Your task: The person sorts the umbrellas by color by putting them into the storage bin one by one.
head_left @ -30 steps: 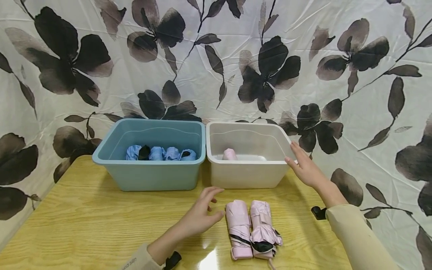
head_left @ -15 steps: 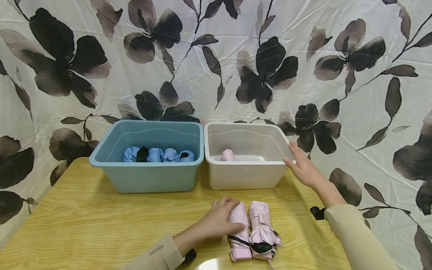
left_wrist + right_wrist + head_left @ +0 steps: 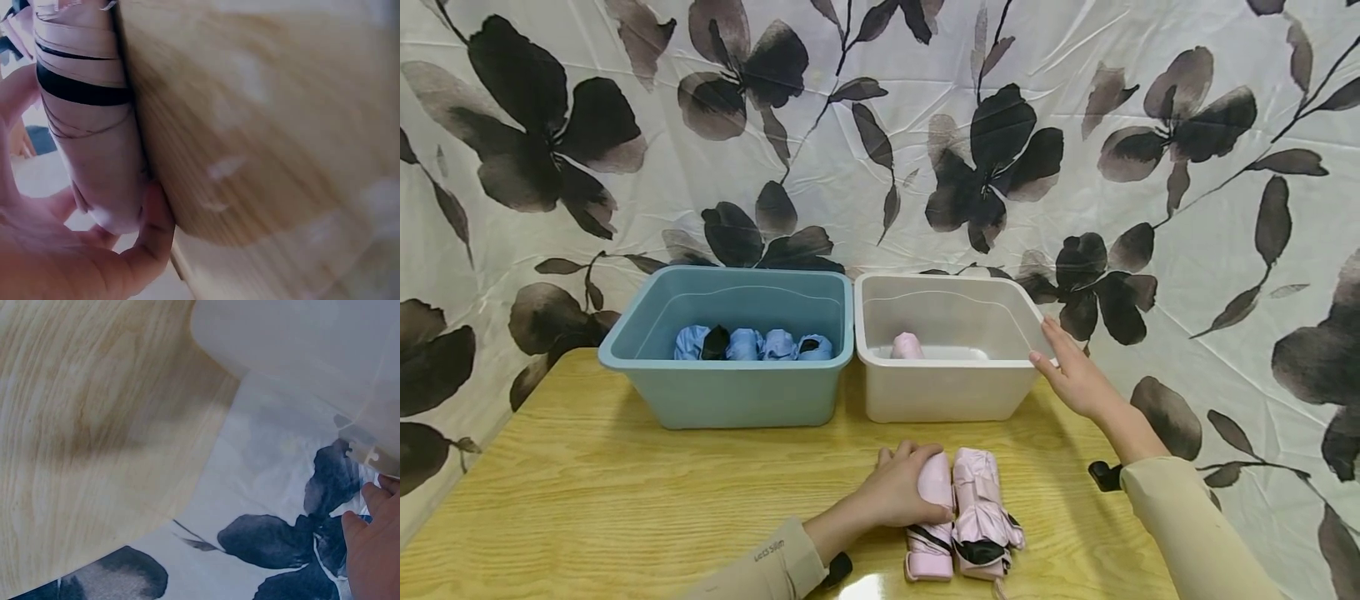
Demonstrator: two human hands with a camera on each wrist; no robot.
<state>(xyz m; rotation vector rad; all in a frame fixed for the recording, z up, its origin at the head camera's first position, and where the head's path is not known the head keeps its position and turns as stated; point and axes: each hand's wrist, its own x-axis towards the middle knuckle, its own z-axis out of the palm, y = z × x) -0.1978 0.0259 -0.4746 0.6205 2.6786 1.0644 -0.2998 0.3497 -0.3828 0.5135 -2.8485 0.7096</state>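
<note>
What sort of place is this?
Probably an improvised indoor tabletop workspace; the wider room isn't visible. Signs: a wood-grain table, a wrinkled floral cloth hung behind it, and a blue bin beside a white bin.

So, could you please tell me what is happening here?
A person's left hand grips one folded pink umbrella on the table; a second pink umbrella lies beside it. The right hand touches the white bin, which holds one pink bundle. Several blue bundles sit in the blue bin.
</note>
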